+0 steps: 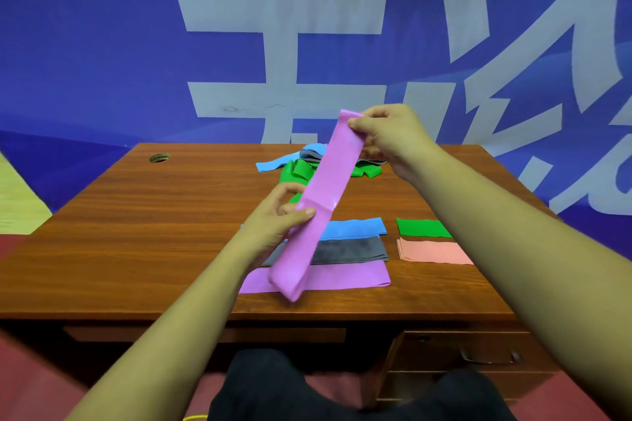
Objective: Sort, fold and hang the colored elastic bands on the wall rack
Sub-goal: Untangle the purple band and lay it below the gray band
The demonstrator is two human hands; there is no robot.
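Purple band (321, 202) mid-fold, each grip pinching it: left hand (273, 215), right hand (390, 137). Five folded bands (349, 249) on tabletop (136, 232); unsorted pile (307, 164) and hanging remain.

Large white Chinese characters are standing on the blue backdrop (85, 44) behind the desk (136, 232). The left character (280, 7) is looking like 王, though the desk is hiding its foot. The right character (466, 14) is running off the frame edge, so I'm failing to read it.
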